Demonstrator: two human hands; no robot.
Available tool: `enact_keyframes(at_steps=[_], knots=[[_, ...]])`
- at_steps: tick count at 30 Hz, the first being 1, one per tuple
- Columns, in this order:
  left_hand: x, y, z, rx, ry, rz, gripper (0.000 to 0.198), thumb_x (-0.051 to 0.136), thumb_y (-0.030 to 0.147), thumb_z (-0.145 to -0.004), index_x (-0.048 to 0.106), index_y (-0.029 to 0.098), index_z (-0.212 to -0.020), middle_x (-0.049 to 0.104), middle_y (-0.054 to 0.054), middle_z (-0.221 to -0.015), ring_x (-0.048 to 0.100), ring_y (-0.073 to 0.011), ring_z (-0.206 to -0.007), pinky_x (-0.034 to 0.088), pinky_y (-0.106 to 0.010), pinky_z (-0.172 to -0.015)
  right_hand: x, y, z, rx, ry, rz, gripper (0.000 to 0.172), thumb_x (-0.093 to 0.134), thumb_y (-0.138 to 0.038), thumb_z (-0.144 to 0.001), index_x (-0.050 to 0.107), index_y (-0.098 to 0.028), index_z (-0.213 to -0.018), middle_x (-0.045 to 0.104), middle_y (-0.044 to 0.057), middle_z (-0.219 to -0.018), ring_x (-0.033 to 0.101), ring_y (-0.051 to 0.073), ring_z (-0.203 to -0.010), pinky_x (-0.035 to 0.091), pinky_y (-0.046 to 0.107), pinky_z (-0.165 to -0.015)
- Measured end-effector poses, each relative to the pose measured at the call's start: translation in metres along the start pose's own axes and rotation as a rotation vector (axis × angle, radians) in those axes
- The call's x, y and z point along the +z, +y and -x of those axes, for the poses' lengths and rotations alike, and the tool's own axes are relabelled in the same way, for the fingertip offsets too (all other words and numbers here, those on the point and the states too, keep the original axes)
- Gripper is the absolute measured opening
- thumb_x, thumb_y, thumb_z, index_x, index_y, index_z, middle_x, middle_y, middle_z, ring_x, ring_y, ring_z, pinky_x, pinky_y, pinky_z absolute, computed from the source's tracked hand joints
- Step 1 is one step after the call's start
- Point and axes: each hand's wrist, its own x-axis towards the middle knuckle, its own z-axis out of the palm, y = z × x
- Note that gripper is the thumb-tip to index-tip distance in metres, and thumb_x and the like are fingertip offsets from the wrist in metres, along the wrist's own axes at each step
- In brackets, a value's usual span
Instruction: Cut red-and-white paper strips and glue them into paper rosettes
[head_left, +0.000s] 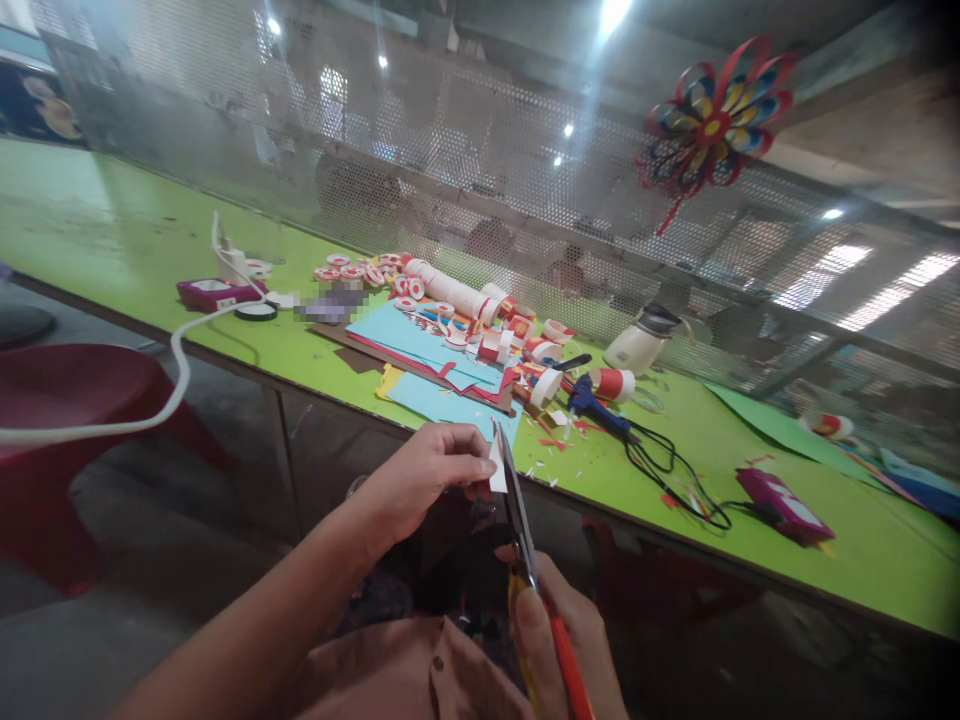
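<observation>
Between the thumb and fingers of my left hand (448, 462) is a small piece of white paper (498, 470), held just off the table's front edge. My right hand (559, 620) is wrapped round the handles of a pair of scissors (516, 505), one orange and one yellow. The long metal blades point up and away, alongside the paper's right side; whether they cut into it I cannot make out. Light blue paper sheets (427, 400) lie just beyond my hands, with red and brown sheets showing beneath them.
On the green table (720, 480) are a blue glue gun (596, 405) with a black cord, cut paper cups (538, 384), a cup stack (450, 290), a kettle (641, 340) and purple power strips (784, 503). A red stool (82, 390) stands left. A paper flower (714, 128) hangs above.
</observation>
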Motion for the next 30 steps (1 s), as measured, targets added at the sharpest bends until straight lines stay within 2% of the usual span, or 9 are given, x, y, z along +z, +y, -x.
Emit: enact_keyframes(at_steps=[8, 12, 20, 26, 30], knots=[[-0.0009, 0.0007, -0.0007, 0.004, -0.012, -0.010, 0.010, 0.064, 0.020, -0.065, 0.056, 0.014, -0.061, 0.056, 0.001, -0.056, 0.050, -0.0093, -0.054, 0.036, -0.022, -0.055, 0.0008, 0.0008, 0.0006, -0.018, 0.007, 0.020, 0.043, 0.036, -0.051, -0.089, 0.062, -0.019, -0.098, 0.048, -0.001, -0.061, 0.045, 0.013, -0.054, 0.041, 0.023, -0.054], [-0.0008, 0.0005, -0.0013, 0.004, -0.007, 0.007, 0.011, 0.064, 0.020, -0.064, 0.055, 0.014, -0.061, 0.055, 0.001, -0.056, 0.050, -0.0093, -0.054, 0.036, -0.021, -0.055, 0.0011, 0.0017, 0.0002, -0.017, 0.016, 0.020, 0.042, 0.037, -0.050, -0.089, 0.063, -0.019, -0.098, 0.045, -0.002, -0.058, 0.042, 0.012, -0.051, 0.039, 0.021, -0.051], [-0.0007, 0.0016, -0.0011, -0.019, 0.002, 0.014, 0.011, 0.064, 0.020, -0.064, 0.055, 0.014, -0.061, 0.056, 0.001, -0.056, 0.051, -0.0089, -0.054, 0.036, -0.021, -0.055, 0.0019, -0.0007, -0.0013, -0.039, 0.046, 0.021, 0.041, 0.039, -0.051, -0.087, 0.064, -0.019, -0.093, 0.047, -0.002, -0.059, 0.043, 0.012, -0.052, 0.037, 0.021, -0.050], [-0.0004, 0.0015, -0.0019, -0.037, 0.008, 0.013, 0.013, 0.065, 0.021, -0.064, 0.055, 0.014, -0.063, 0.056, 0.001, -0.056, 0.050, -0.0084, -0.053, 0.036, -0.020, -0.054, 0.0027, -0.0024, -0.0017, 0.030, 0.071, 0.019, 0.039, 0.044, -0.050, -0.086, 0.064, -0.017, -0.088, 0.037, -0.005, -0.053, 0.034, 0.010, -0.046, 0.031, 0.020, -0.045], [-0.0017, 0.0011, -0.0011, -0.027, 0.001, 0.018, 0.013, 0.066, 0.021, -0.065, 0.054, 0.014, -0.065, 0.056, 0.002, -0.057, 0.053, -0.0087, -0.054, 0.037, -0.020, -0.054, 0.0034, -0.0011, -0.0026, 0.074, 0.084, -0.010, 0.039, 0.045, -0.050, -0.086, 0.064, -0.016, -0.087, 0.038, -0.005, -0.052, 0.033, 0.009, -0.045, 0.030, 0.020, -0.042]])
